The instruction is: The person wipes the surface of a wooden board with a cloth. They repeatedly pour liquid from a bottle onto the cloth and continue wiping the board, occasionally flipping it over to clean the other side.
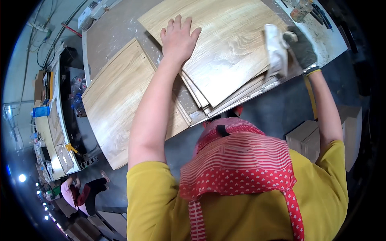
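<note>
On workbench [116, 24]: stack of wood-grain boards [225, 52], top one under left hand [179, 38] (bare, flat, fingers spread). Right hand [301, 48], gloved, clamped on white cloth [276, 50] at stack's right edge. Second board [116, 100] lies beside.

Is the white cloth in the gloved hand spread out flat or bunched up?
Bunched up. The white cloth forms a thick wad gripped by the gloved right hand against the top wood-grain panel, not laid flat.

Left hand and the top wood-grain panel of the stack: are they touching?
Touching. The head view shows the bare left hand lying flat, palm down with fingers spread, on the top wood-grain panel, with no gap under it.
</note>
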The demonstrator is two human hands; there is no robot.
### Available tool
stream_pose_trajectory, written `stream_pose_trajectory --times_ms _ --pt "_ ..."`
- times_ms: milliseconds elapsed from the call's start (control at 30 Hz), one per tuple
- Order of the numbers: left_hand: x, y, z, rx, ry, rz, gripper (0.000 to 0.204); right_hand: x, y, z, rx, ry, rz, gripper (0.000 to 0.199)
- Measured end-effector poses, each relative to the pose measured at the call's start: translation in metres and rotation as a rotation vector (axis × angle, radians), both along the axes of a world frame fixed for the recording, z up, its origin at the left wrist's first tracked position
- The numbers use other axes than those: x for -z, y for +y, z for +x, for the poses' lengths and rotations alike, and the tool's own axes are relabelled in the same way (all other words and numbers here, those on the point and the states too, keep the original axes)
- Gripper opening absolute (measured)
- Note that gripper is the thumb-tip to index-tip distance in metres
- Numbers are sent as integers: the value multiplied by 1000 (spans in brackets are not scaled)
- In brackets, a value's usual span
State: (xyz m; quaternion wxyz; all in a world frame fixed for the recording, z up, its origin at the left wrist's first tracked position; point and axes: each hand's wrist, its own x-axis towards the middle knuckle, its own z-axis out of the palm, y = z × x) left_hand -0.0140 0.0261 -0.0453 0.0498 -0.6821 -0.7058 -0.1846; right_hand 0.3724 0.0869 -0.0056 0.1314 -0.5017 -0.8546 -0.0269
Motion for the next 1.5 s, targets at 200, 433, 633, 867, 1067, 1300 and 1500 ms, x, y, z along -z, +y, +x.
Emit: stream_pose_trajectory --times_ms 200,433,633,867,1067,1300,1500 --pt "-3 -2 0 -26 29 -110 55 22 -107 -120 -712 106 235 37" --pt "-12 -5 -3 -4 35 -125 55 21 -61 -75 -326 332 3 24" --pt "-12 2 8 -1 50 -157 54 37 -109 -119 -490 303 108 22" --pt "-21 -2 7 10 61 -186 53 44 -30 -22 -302 370 -90 37" --pt "-31 5 9 11 23 -222 50 22 114 189 271 254 -52 36" --pt "-32 111 142 113 118 102 50 -42 98 93 -450 221 97 34" --pt "-18 128 176 22 57 -131 59 -31 107 23 -755 -80 -344 34"
